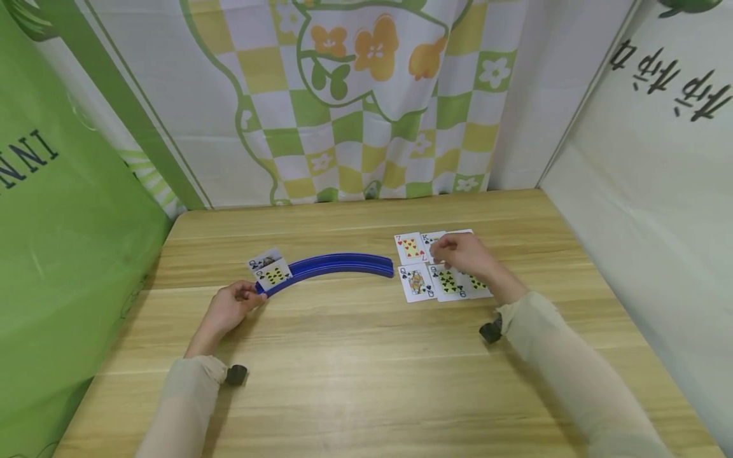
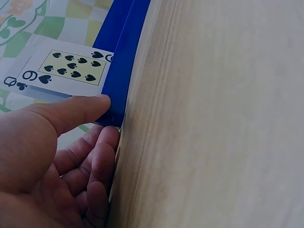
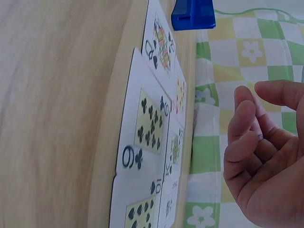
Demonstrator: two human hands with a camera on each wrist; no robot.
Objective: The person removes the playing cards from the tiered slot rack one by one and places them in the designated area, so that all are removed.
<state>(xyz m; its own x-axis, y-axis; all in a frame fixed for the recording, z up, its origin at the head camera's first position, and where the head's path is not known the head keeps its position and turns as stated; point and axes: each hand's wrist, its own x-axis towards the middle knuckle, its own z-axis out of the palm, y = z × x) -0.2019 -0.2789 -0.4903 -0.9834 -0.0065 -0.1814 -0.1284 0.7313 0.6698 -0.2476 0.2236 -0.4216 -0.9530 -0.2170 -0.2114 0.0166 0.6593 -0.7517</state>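
A curved blue card holder (image 1: 343,262) lies on the table, with a nine of spades (image 1: 273,275) and a queen (image 1: 260,259) behind it standing in its left end. My left hand (image 1: 229,308) pinches that end, the thumb on the holder's front face in the left wrist view. Over the rows of cards on the right hovers my right hand (image 1: 466,251), fingers loosely bent and nothing between them. Beneath and around it lie a seven of hearts (image 1: 410,248), a king (image 1: 431,240), a queen of spades (image 1: 417,283), a nine of clubs (image 3: 149,123) and a ten of spades (image 3: 140,213).
One more card, partly hidden by the right hand in the head view, lies in the back row. The wooden table (image 1: 343,369) meets a checked cloth (image 1: 366,140) at the back. A green panel (image 1: 69,222) stands at left, a white one (image 1: 647,210) at right.
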